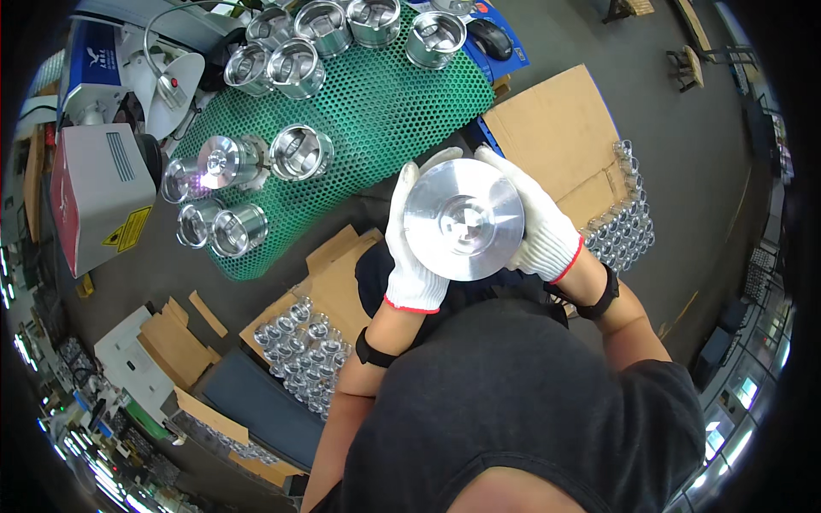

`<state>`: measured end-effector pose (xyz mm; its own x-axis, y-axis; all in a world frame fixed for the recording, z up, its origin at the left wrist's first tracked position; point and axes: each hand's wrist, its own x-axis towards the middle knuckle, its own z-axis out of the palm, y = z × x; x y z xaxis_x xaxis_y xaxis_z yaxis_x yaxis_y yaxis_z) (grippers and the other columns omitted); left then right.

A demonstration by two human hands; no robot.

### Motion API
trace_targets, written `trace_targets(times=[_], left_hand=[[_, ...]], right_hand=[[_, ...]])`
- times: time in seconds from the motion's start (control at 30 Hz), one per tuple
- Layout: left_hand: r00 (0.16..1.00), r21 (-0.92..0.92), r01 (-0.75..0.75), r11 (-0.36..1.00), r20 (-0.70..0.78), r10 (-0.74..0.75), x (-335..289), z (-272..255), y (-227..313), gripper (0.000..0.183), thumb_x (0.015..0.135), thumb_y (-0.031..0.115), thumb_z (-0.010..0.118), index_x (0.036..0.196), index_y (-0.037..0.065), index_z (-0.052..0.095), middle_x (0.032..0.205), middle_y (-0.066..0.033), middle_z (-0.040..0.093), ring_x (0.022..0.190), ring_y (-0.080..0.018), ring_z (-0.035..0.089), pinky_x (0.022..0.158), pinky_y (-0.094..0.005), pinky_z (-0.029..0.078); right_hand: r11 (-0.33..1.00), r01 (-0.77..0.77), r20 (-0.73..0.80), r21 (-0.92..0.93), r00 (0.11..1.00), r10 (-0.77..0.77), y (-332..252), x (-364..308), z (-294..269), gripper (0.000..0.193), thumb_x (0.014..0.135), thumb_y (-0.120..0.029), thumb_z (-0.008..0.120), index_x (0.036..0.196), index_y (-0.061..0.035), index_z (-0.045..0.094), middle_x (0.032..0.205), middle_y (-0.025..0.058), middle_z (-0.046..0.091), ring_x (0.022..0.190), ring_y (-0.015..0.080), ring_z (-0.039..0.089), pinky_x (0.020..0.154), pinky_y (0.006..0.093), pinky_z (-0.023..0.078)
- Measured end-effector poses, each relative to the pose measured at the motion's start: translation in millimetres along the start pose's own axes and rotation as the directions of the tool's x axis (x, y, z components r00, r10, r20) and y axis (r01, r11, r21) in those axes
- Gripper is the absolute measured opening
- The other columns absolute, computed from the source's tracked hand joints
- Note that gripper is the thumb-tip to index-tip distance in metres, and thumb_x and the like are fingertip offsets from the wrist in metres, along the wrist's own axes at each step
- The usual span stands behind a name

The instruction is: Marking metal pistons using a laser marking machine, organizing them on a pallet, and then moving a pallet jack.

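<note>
A shiny round metal piston [464, 201] is held up in front of my body, its flat crown with a central dish facing the camera. My left hand [409, 252], in a white knit glove with a red cuff, is closed around its left side. My right hand [540, 224], gloved the same way, grips the right side. The piston's underside and some fingertips are hidden. On the green mesh mat [376, 107], an upright hollow piston [301, 154] stands nearest my left hand. Further left, another piston [224, 162] lies on its side, with a purple glow beside it.
Several pistons [321, 28] stand at the mat's far edge, near a black computer mouse [490, 38]. A grey and red machine [103, 184] with a yellow label is at left. Open cardboard boxes of pistons [301, 350] [617, 235] flank me.
</note>
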<state>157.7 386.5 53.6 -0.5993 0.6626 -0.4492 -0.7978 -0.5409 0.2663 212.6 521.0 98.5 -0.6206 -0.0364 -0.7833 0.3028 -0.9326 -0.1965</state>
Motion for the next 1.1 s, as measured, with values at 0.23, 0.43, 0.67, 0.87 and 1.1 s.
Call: trace_targets(times=[0.23,0.43,0.67,0.87,1.1], left_hand=[[0.999,-0.059,-0.001,0.998,-0.045,-0.001,14,2,-1,0.054,0.105,0.043,0.042,0.134,-0.001,0.055,0.126,-0.0138,0.064,0.112,-0.0232,0.064,0.099,-0.0364,0.052],[0.992,0.010,0.039,0.999,-0.117,-0.037,16,-60,9,0.055,0.105,0.048,0.040,0.137,0.005,0.053,0.135,-0.0124,0.059,0.125,-0.0266,0.057,0.108,-0.0398,0.045],[0.997,-0.518,0.030,0.855,-0.041,-0.059,13,-180,10,0.062,0.102,0.053,0.041,0.131,0.001,0.058,0.126,-0.0184,0.065,0.117,-0.0331,0.062,0.106,-0.0482,0.047],[0.992,-0.518,0.056,0.853,-0.067,-0.105,2,-215,74,0.050,0.100,0.051,0.044,0.121,0.009,0.062,0.116,-0.0118,0.068,0.109,-0.0284,0.066,0.094,-0.0485,0.055],[0.962,-0.525,0.209,0.825,-0.042,-0.270,34,-245,94,0.046,0.097,0.051,0.049,0.119,0.012,0.061,0.116,-0.0117,0.068,0.103,-0.0316,0.068,0.089,-0.0564,0.055]], right_hand=[[0.976,0.064,-0.158,-0.208,0.983,-0.098,-17,7,22,0.028,0.095,-0.043,0.066,0.099,-0.0154,0.069,0.089,0.0013,0.071,0.071,0.0127,0.062,0.060,0.0308,0.049],[0.694,0.234,0.185,-0.680,0.972,-0.147,-25,44,5,0.033,0.095,-0.037,0.066,0.099,-0.0050,0.070,0.084,0.0028,0.071,0.068,0.0127,0.065,0.061,0.0335,0.050],[-0.788,0.605,0.763,-0.112,0.561,0.322,79,77,48,0.030,0.075,-0.021,0.073,0.099,-0.0046,0.066,0.100,0.0132,0.066,0.099,0.0322,0.062,0.083,0.0458,0.049],[-0.862,0.504,0.825,0.040,0.471,0.314,104,133,128,0.065,0.066,-0.012,0.073,0.128,-0.0095,0.054,0.117,0.0161,0.059,0.112,0.0356,0.057,0.103,0.0486,0.041],[-0.922,0.387,0.646,0.023,0.698,0.309,129,199,135,0.094,0.065,-0.010,0.073,0.151,-0.0168,0.037,0.119,0.0283,0.057,0.107,0.0461,0.058,0.093,0.0477,0.050]])
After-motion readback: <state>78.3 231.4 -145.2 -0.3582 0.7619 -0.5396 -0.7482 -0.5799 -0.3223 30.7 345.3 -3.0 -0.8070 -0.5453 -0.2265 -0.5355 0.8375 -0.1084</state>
